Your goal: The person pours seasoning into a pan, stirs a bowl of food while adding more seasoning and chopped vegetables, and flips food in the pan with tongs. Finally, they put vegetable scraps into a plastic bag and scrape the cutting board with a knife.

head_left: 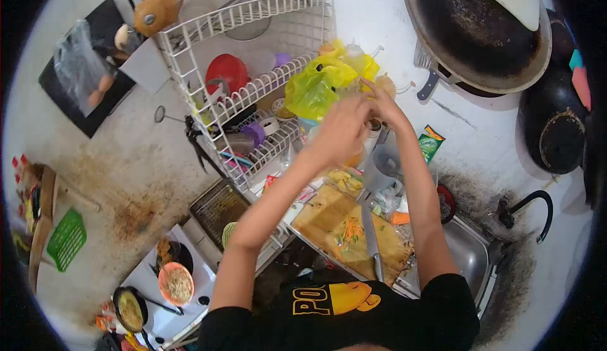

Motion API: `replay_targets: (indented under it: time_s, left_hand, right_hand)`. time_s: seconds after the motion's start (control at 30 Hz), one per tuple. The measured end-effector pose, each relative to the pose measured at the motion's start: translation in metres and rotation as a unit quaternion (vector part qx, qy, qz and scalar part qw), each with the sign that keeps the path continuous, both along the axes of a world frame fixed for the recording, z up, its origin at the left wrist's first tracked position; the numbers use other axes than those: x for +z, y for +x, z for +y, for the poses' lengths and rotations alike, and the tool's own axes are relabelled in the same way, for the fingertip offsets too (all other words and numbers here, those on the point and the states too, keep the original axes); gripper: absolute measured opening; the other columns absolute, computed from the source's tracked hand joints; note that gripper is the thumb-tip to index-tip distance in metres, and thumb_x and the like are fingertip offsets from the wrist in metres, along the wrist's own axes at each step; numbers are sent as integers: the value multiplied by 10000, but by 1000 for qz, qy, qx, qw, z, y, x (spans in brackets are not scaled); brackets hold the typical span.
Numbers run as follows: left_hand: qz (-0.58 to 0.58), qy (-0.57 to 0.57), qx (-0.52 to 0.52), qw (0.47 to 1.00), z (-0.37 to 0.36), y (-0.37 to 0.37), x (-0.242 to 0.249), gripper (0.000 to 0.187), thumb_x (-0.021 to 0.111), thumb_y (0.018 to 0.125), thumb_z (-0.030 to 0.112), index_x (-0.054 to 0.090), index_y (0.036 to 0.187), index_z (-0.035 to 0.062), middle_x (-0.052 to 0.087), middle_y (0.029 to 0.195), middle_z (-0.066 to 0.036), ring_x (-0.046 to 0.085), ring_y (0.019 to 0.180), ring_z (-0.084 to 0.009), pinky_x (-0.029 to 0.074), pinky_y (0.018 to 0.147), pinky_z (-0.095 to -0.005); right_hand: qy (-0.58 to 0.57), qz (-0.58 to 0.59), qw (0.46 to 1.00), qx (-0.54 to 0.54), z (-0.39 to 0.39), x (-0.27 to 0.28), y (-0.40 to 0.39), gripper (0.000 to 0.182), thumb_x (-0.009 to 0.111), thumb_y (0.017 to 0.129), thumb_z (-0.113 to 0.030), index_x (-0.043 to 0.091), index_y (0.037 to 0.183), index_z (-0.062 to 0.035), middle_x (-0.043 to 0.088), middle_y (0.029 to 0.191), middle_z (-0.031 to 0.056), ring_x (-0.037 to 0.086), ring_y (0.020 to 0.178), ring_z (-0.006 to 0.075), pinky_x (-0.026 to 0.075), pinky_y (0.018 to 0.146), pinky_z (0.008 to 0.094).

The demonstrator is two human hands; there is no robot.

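Both my hands are raised and close together in front of a yellow plastic bag beside the dish rack. My left hand is smeared by motion, and its fingers are not clear. My right hand has bent fingers that reach toward the left fingertips; anything between them is hidden. Below my arms, a wooden cutting board bears shredded orange and green scraps. A knife lies across the board, apart from both hands. A grey plastic pitcher stands beyond the board.
A white wire dish rack stands at left with a red bowl. Right of the board is a metal sink with a black faucet. Pans hang at upper right. A stove with a frying pan is lower left.
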State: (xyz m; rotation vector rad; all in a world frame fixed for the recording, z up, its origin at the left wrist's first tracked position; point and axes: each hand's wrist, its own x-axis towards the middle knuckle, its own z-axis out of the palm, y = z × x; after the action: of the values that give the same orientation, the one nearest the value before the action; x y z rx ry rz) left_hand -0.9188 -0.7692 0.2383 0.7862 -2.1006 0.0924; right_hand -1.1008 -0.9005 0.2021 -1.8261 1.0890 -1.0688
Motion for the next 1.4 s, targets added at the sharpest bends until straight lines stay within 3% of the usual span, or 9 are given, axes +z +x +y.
replay_targets:
  time_s: [0.1,0.33,0.43,0.5,0.6,0.83,1.0,1.13,1.4]
  left_hand:
    - [-206,-62,219,952,-75,20,3,340,584,778,232,589,1075,67,544,1123,-147,495,1080,-309,346,932,-472]
    - [-98,-50,369,923,-84,84,-3,293,569,831,306,647,1005,84,408,1317,-191,332,1236,-392,242,985,-573]
    - [-79,-4,366,927,-82,84,-6,322,594,815,326,637,1020,81,413,1305,-191,341,1230,-387,240,976,-577]
    - [-26,-22,329,944,-86,75,1,321,616,796,309,633,1022,83,405,1308,-189,330,1239,-380,240,972,-573]
    - [51,-50,283,956,-103,62,4,320,649,758,255,623,1027,83,450,1252,-184,388,1200,-352,290,942,-529]
    - [182,-12,247,952,-131,94,-6,277,591,756,85,574,1030,49,632,950,-124,608,856,-323,462,750,-391]
    - [216,11,245,945,-133,104,-15,306,585,750,23,584,1055,47,634,974,-166,619,866,-329,476,746,-389]
    - [198,29,199,959,-124,108,-23,380,593,742,5,524,1115,33,599,1036,-160,581,945,-348,462,793,-408]
    - [157,82,134,975,-97,107,-30,635,676,686,32,403,1259,52,426,1240,-179,498,1067,-370,432,862,-416]
  right_hand:
    - [76,-61,991,-93,43,40,11,615,439,818,60,308,1393,-116,453,1262,276,665,709,270,551,539,292]
    - [45,95,990,-99,69,63,10,558,416,847,56,348,1373,-119,427,1306,222,648,573,183,513,474,255]
    - [49,227,972,-39,68,57,32,515,438,818,69,437,1308,-90,452,1292,208,666,711,241,531,590,305]
    - [-270,332,902,50,56,20,44,499,488,762,55,505,1244,-75,466,1270,207,628,883,307,508,745,353]
    - [-146,369,913,95,81,30,84,480,508,729,-2,552,1199,-86,489,1222,258,507,1082,369,405,934,423]
    - [42,335,941,30,70,55,82,420,514,751,-10,557,1166,-65,589,1074,228,603,894,368,492,771,426]
    - [-314,314,845,-298,36,44,99,234,593,770,-93,594,984,3,625,758,191,633,755,330,500,661,423]
    - [-173,458,824,-285,12,26,94,208,612,768,-122,591,935,0,630,747,165,631,737,328,500,634,422]
    - [-114,-97,953,-262,46,34,50,208,564,877,-201,583,914,3,594,658,63,592,554,159,438,483,259]
